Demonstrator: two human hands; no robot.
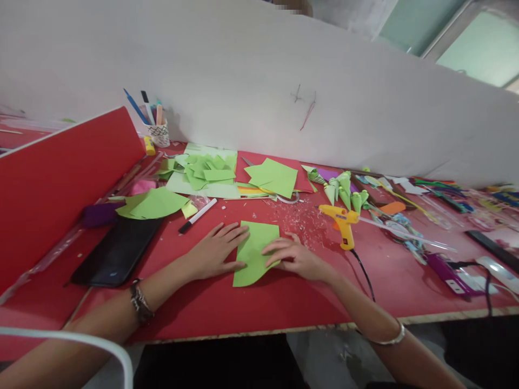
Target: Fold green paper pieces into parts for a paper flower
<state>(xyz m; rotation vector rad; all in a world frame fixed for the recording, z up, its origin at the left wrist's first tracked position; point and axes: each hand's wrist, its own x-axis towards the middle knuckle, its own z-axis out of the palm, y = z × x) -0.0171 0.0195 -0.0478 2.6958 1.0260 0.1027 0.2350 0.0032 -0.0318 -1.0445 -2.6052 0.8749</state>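
A light green piece of paper (255, 251) with a curved lower edge lies on the red tabletop in front of me. My left hand (219, 251) rests flat at the paper's left edge, fingers stretched out and slightly apart. On the opposite side, my right hand (298, 257) has its fingers bent over the right edge, which is lifted a little and pinched there. Part of that edge is hidden by the fingers. A white marker with a black cap (198, 215) lies beyond my left hand. To the right of my right hand is a yellow glue gun (341, 222).
A black phone (119, 253) and fan-shaped green papers (156, 202) lie at left. Green cut pieces (208, 168) are piled behind. Green paper cones (343, 189) stand at back right, near scraps. A pen cup (159, 134) and red panel (73, 183) are left; a purple power strip (452, 275) is right.
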